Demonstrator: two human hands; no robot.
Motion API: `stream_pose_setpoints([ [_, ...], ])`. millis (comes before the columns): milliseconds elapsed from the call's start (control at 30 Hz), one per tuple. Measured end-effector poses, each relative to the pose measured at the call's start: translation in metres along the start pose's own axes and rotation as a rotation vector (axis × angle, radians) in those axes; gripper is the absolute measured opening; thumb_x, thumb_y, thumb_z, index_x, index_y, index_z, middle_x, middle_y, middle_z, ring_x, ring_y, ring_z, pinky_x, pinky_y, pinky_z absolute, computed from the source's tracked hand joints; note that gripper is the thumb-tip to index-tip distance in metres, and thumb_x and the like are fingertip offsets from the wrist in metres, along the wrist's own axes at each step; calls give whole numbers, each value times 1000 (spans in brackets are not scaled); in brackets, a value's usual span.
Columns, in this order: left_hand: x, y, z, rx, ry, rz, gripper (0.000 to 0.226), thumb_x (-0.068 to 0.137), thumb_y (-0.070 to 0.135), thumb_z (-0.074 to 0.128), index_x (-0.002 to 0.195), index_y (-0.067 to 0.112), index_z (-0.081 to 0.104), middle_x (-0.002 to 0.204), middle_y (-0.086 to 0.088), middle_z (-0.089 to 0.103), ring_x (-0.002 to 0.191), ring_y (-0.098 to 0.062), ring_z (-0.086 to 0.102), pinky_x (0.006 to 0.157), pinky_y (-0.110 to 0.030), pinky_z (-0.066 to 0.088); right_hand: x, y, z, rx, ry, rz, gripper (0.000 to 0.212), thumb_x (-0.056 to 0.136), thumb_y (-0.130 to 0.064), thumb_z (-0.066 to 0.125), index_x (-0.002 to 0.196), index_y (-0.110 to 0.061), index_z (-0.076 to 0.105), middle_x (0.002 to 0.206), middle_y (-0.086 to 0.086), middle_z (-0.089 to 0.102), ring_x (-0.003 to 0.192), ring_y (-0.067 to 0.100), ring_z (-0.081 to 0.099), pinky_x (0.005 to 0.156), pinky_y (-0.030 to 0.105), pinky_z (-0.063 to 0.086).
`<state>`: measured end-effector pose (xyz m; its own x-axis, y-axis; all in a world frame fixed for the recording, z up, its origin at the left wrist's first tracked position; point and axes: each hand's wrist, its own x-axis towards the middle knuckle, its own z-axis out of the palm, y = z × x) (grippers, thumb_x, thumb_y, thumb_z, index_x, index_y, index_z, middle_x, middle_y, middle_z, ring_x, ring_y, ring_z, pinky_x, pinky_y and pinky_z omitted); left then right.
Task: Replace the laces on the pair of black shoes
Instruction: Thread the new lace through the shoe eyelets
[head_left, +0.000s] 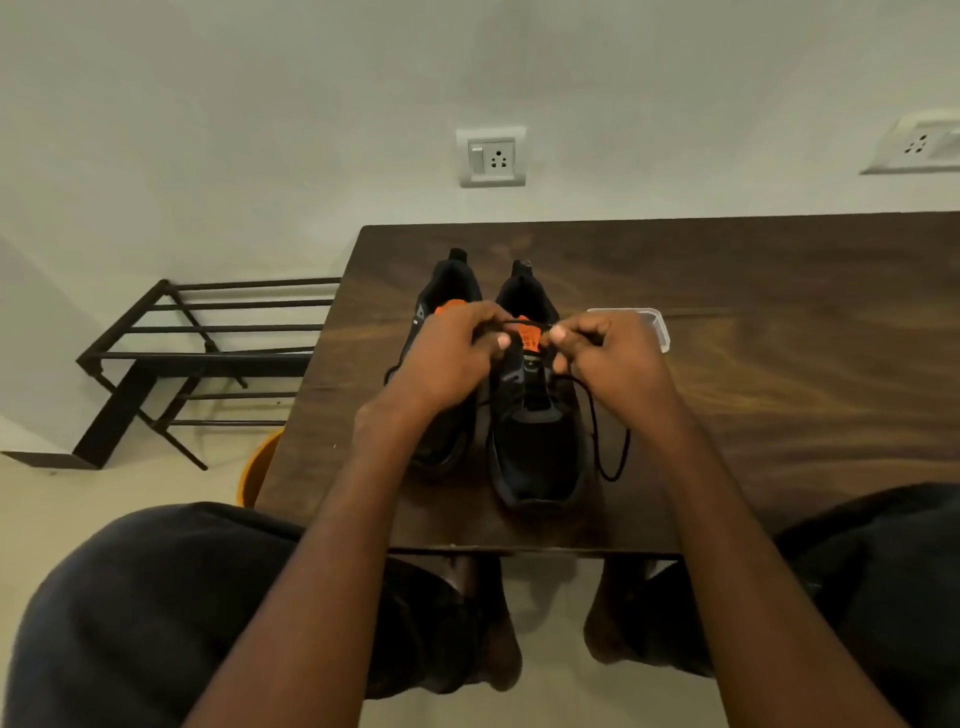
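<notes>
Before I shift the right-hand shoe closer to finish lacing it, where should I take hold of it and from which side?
Grip the right shoe across its midsection from above, thumb on one wall and fingers on the other. It stands upright, toe toward you, and its outer side is free. Keep off the lace looping on the table beside it. The left shoe sits close on the inner side.

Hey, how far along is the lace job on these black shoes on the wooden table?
Done: little that shows; whether this lace is old or new cannot be told. In hand: the left hand and right hand pinch a thin black lace taut above the right-side black shoe with an orange tongue; a loop trails beside it. Left: finishing this shoe. The left-side black shoe is mostly hidden, so its lacing is unclear.
</notes>
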<state>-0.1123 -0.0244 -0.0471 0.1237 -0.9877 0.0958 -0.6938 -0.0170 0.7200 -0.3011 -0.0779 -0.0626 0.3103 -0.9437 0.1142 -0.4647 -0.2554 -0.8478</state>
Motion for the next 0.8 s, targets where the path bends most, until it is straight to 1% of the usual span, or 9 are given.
stream_pose_setpoints([
  [67, 10, 1, -2, 130, -117, 32, 36, 97, 6, 62, 124, 28, 68, 87, -5, 67, 79, -21, 64, 74, -41, 56, 1, 1, 4, -6, -12, 34, 33, 99, -9, 59, 87, -35, 73, 66, -6, 72, 70, 7, 69, 81, 45, 61],
  [167, 21, 4, -6, 321, -405, 47, 60, 92, 3, 68, 143, 32, 55, 82, 9, 53, 71, -8, 51, 66, -25, 42, 1, -2, 13, -54, 23, 53, 25, 96, -12, 63, 93, -32, 78, 80, -10, 74, 81, 11, 71, 82, 44, 61],
  [267, 23, 1, -9, 393, -478, 57, 73, 91, 6, 70, 153, 34, 41, 85, 12, 50, 77, -6, 50, 75, -24, 42, -1, -4, 21, -122, 67, 61, 14, 94, -22, 70, 95, -32, 80, 85, -13, 76, 84, 9, 71, 81, 43, 62],
  [367, 20, -6, -3, 397, -492, 64, 78, 92, 10, 70, 156, 35, 32, 95, 12, 52, 97, -12, 55, 85, -30, 44, -4, 2, 26, -19, 70, 75, 19, 100, -19, 63, 107, -31, 76, 79, -10, 76, 82, 7, 72, 82, 43, 61],
  [433, 24, -12, 5, 425, -487, 41, 84, 92, 13, 69, 159, 38, 25, 102, 5, 56, 98, -14, 53, 89, -33, 45, -7, 13, 30, 88, 110, 113, 28, 102, -10, 53, 116, -28, 70, 78, -6, 77, 78, 9, 72, 75, 42, 59],
  [533, 34, -16, 12, 426, -404, -6, 79, 92, 10, 61, 156, 45, 28, 133, -10, 58, 115, -27, 57, 97, -43, 51, -8, 21, 37, 175, 154, 166, 32, 103, 0, 44, 120, -13, 68, 80, 0, 76, 68, 14, 68, 60, 33, 55],
  [667, 15, -6, 2, 411, -365, -81, 79, 90, 12, 56, 149, 54, 27, 141, -13, 54, 124, -34, 54, 100, -54, 52, -14, 5, 39, 17, 189, 123, 24, 89, -13, 59, 90, -31, 74, 79, -4, 77, 78, 18, 74, 77, 50, 63],
  [733, 7, 0, -8, 412, -347, -97, 78, 91, 13, 58, 152, 51, 26, 135, -13, 59, 119, -32, 58, 101, -52, 52, -11, -4, 37, -141, 168, 105, 17, 86, -18, 66, 86, -30, 78, 80, -4, 77, 78, 21, 73, 75, 49, 63],
  [800, -1, 8, -17, 371, -243, -87, 68, 93, 15, 58, 151, 43, 35, 125, -9, 63, 109, -28, 63, 96, -45, 55, -7, -12, 33, -294, 148, 76, 13, 88, -20, 70, 87, -28, 80, 84, -2, 77, 78, 21, 73, 74, 46, 64],
])
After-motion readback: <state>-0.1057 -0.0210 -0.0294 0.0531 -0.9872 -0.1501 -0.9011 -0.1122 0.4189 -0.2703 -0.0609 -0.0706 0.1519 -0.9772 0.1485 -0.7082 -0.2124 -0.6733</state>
